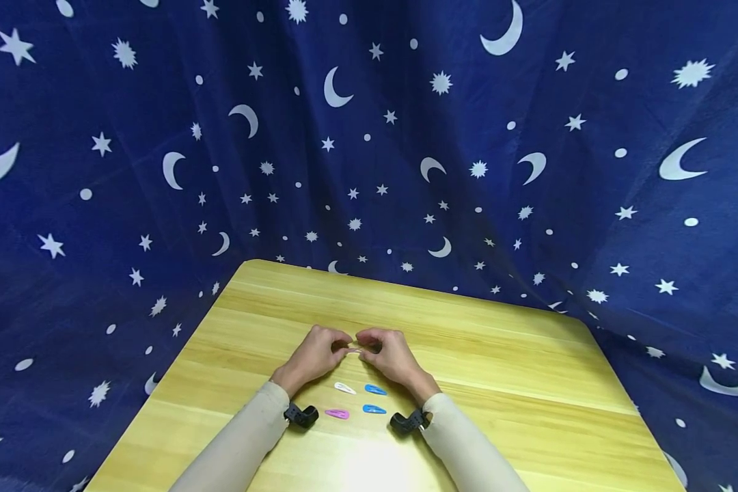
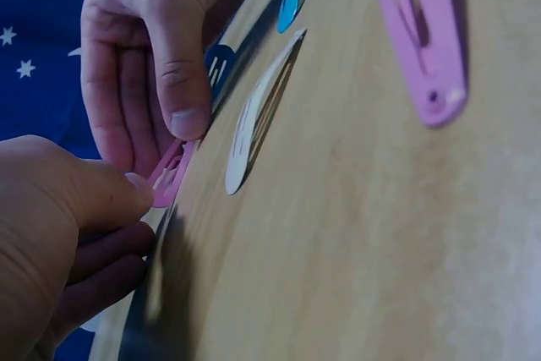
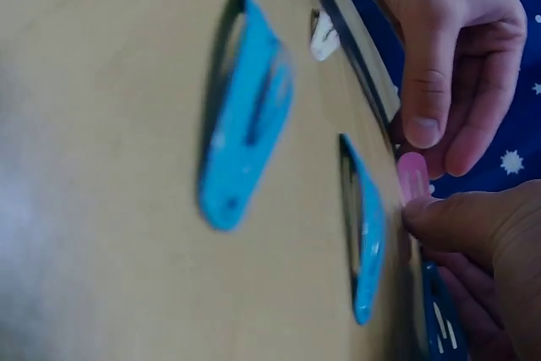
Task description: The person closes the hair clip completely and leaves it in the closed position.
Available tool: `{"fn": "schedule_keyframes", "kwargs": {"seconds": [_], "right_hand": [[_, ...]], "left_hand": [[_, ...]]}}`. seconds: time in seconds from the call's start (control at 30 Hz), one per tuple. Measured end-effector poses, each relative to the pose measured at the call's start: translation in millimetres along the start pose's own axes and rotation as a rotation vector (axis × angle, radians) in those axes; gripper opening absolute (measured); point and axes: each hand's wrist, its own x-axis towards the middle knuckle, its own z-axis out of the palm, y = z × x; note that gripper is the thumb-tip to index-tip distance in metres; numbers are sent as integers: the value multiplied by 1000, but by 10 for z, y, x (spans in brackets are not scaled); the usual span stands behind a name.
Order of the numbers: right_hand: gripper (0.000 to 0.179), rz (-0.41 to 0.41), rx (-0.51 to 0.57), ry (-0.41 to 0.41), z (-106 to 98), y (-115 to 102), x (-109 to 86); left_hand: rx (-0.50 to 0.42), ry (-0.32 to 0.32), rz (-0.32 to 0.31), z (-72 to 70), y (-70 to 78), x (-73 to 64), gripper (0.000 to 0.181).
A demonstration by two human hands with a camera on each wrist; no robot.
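Observation:
Both hands meet over a small pink snap hair clip beyond the row of clips. My right hand pinches it, its thumb lying over the clip's face in the right wrist view. My left hand has its thumb and curled fingers at the clip's rounded end. A dark blue hair clip shows beside the right fingers and is hidden in the head view. Nearer the body lie a white hair clip, a pink hair clip and two bright blue ones, one farther and one nearer.
A light wooden table bears all of it. Behind it and along its sides hangs a dark blue curtain with white moons and stars. A black wrist camera sits on the left forearm, another on the right.

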Motion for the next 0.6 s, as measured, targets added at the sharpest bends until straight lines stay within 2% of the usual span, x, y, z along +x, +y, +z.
{"fn": "schedule_keyframes", "kwargs": {"seconds": [0.37, 0.6], "right_hand": [[26, -4, -1, 14, 39, 0, 25], [22, -4, -7, 12, 50, 10, 29]], "left_hand": [[86, -11, 53, 60, -6, 41, 12], [72, -15, 58, 67, 10, 21, 12]]}}
